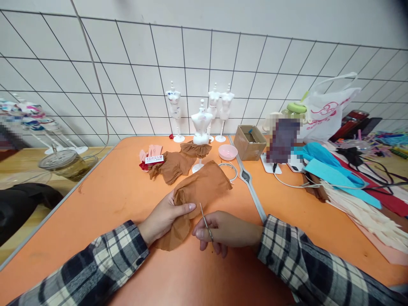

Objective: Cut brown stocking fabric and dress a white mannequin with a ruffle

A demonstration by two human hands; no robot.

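My left hand [165, 214] pinches a thin brown cloth [207, 182], its thumb on top and the fingers behind. The cloth spreads up and to the right, and a rounded part hangs below the hand. Just right of the cloth, my right hand [219, 229] is closed on small metal scissors [205, 220], whose tips point up and to the left. Beyond the cloth stands a white mannequin [202, 123] with a ruffled brown piece [195, 149] around its lower part. More brown cloth [175, 167] lies crumpled left of its base.
Several small mannequins [174, 106] stand against the tiled wall. A pink bowl [228, 151], a cardboard box [251, 144] and a coiled ring [234, 171] sit behind my right hand. Blue cloth [341, 174], cables and pale fabric strips [366, 212] cover the right side. A glass jar [62, 163] is at left.
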